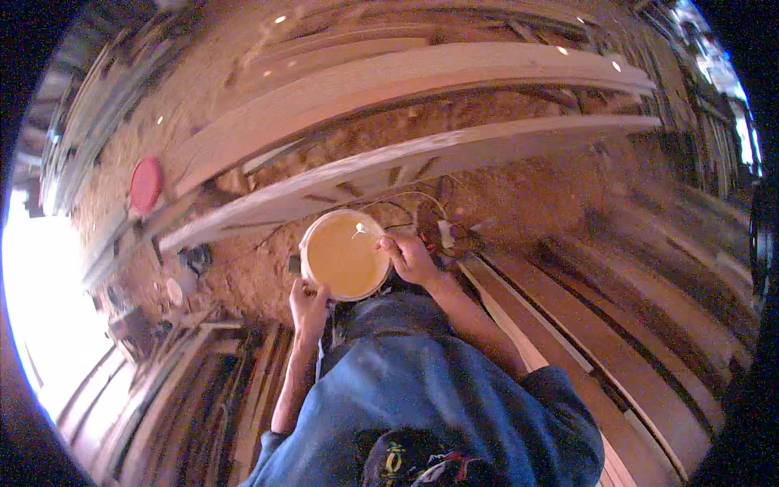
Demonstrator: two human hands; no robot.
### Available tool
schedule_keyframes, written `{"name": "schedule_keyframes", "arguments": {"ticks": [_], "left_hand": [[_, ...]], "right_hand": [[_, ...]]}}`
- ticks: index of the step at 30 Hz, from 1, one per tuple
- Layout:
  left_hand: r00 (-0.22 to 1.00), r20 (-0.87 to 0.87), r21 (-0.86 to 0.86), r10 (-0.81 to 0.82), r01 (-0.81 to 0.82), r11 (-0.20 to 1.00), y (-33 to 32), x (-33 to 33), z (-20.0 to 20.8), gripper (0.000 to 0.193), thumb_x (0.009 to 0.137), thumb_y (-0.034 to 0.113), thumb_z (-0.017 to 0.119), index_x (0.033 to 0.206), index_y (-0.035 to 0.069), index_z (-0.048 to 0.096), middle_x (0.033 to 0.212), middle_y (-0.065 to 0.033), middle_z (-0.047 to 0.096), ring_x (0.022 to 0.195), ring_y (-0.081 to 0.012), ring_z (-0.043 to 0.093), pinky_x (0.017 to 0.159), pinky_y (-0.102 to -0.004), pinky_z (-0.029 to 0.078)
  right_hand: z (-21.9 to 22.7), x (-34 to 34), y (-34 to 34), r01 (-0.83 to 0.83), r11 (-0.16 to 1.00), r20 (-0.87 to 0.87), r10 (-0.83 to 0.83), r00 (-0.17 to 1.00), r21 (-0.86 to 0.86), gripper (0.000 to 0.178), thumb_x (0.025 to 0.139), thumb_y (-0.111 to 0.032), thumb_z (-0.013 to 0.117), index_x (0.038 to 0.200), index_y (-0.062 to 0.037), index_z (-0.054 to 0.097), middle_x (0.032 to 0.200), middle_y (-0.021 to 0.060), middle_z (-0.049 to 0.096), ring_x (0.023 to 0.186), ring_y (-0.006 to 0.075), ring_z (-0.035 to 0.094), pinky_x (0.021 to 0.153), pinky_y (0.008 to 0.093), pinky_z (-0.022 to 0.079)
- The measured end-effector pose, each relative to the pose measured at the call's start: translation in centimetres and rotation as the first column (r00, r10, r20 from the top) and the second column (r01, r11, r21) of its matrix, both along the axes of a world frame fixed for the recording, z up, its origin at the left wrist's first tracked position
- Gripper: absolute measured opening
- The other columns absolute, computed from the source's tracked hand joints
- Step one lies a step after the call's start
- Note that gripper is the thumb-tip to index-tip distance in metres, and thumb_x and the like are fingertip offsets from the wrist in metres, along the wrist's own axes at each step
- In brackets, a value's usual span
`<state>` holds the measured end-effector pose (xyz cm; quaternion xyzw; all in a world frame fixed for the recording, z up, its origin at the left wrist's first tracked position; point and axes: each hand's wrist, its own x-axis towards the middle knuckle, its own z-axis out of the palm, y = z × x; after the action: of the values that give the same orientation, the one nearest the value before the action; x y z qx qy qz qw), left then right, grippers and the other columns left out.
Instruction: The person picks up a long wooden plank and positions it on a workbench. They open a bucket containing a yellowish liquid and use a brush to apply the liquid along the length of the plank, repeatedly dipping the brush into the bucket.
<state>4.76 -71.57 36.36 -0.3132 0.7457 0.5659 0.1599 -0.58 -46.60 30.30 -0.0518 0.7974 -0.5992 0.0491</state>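
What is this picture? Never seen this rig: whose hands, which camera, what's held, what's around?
No machine here: one person's two bare hands. The picture comes from a fisheye camera on their head, looking down, so straight edges bend. The left hand holds the rim of a round pale bucket, yellowish inside; the right hand is at its right edge. A small white thing shows by the right fingertips; its grip is unclear. Wooden planks lie around on brown ground, with a red disc off left.
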Motion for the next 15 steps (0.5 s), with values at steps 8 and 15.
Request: {"name": "schedule_keyframes", "arguments": {"ticks": [8,15], "left_hand": [[0.999,0.032,0.109,0.017,-0.021,0.994,8.3,-1.6,0.2,0.021,0.087,0.004,0.068,0.102,-0.001,0.056,0.096,-0.0115,0.066,0.083,-0.0164,0.063,0.071,-0.0307,0.052],[0.998,0.063,0.131,-0.004,-0.005,0.991,13.1,-3.0,0.6,0.018,0.090,0.007,0.066,0.103,0.000,0.055,0.097,-0.0097,0.065,0.085,-0.0150,0.059,0.079,-0.0321,0.050]], "right_hand": [[-2.7,-6.7,17.6,0.549,0.788,0.231,-0.499,0.835,-0.280,0.046,0.105,-0.047,0.045,0.095,-0.0079,0.066,0.062,-0.0109,0.032,0.054,0.0031,0.029,0.048,0.0234,0.023],[-10.1,-13.1,29.4,0.775,0.628,-0.224,-0.747,0.626,0.072,0.047,0.106,-0.044,0.040,0.102,-0.0038,0.062,0.074,0.0057,0.054,0.068,0.0210,0.052,0.062,0.0368,0.041]]}}
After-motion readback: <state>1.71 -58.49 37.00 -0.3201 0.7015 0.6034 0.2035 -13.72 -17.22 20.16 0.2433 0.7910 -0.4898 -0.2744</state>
